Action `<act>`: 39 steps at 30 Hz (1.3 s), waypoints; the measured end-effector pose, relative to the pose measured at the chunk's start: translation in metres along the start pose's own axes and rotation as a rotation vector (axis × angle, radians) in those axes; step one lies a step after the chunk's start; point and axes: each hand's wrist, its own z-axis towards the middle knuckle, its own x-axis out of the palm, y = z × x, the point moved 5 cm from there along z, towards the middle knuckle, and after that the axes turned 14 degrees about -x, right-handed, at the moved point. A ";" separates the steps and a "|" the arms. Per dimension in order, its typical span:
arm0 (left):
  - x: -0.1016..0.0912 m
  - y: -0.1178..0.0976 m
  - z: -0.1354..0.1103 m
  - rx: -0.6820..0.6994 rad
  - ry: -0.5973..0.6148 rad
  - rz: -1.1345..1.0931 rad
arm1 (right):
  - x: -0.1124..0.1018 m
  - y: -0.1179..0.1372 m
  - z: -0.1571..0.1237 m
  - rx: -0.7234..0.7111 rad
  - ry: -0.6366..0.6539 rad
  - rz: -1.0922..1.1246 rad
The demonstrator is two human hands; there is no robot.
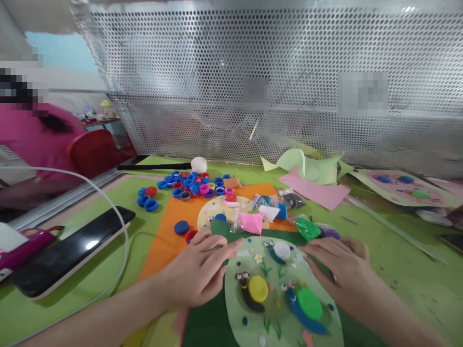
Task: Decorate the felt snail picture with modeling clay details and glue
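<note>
A pale green rounded card lies in front of me on dark green paper. On it are clay snails with bottle-cap shells: a yellow cap, a green cap and a white cap. Small clay flowers, dots and grass blades surround them. My left hand rests at the card's upper left edge, index finger stretched out and the others loosely bent. At the upper right edge is my right hand, its fingers extended over the rim. I see nothing held in either hand.
Bottle caps lie piled at the back. Bags of pink clay and green clay sit beyond the card. A black power bank-like device and white cable are left. A perforated metal panel stands behind; a person in pink sits left.
</note>
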 end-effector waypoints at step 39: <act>-0.033 0.095 -0.010 -0.745 0.285 0.564 | 0.024 0.014 -0.003 -0.059 -0.040 0.061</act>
